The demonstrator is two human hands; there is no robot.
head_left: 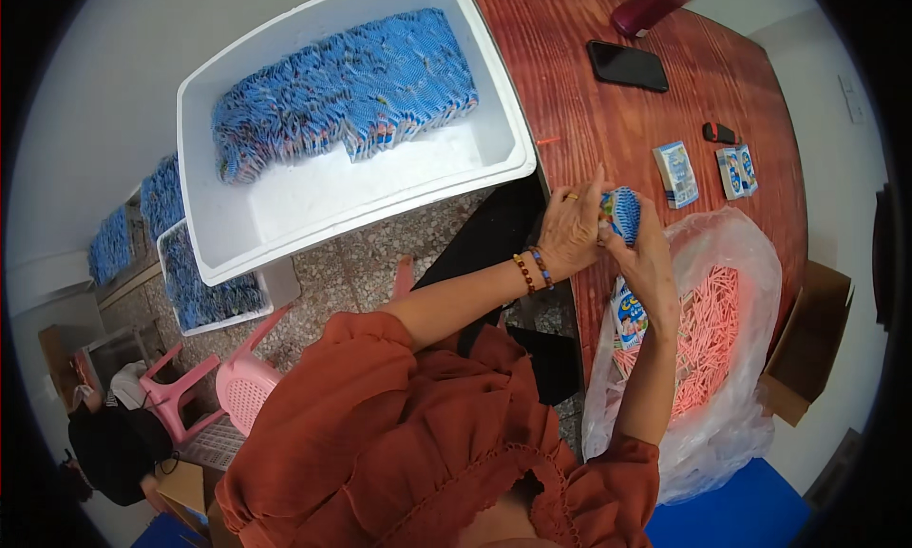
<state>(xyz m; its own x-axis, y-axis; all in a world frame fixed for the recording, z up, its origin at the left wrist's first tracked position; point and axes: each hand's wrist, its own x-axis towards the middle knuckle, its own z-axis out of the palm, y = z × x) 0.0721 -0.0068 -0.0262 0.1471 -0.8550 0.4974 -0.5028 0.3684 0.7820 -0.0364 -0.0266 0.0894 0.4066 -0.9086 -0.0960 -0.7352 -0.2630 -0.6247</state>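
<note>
Over the table's near left edge, my hands meet around a small blue-and-white checked packet [623,212]. My left hand [570,233] grips its left side, with a ring on one finger and beaded bracelets at the wrist. My right hand [646,261] is closed around its right side, hiding part of it. Under my right forearm lies a blue printed packet [629,322], on a clear plastic bag [750,254] full of pink sticks [708,344]. To the left, a white foam box [313,216] holds tightly packed rows of blue packets [408,73].
On the reddish wooden table [570,83] are a phone [627,66], a dark red bottle [652,7], a lighter [720,132] and card-like packs [675,175]. A cardboard box [807,344] stands at right. Pink stools [249,385], more filled boxes and another person [114,448] are at lower left.
</note>
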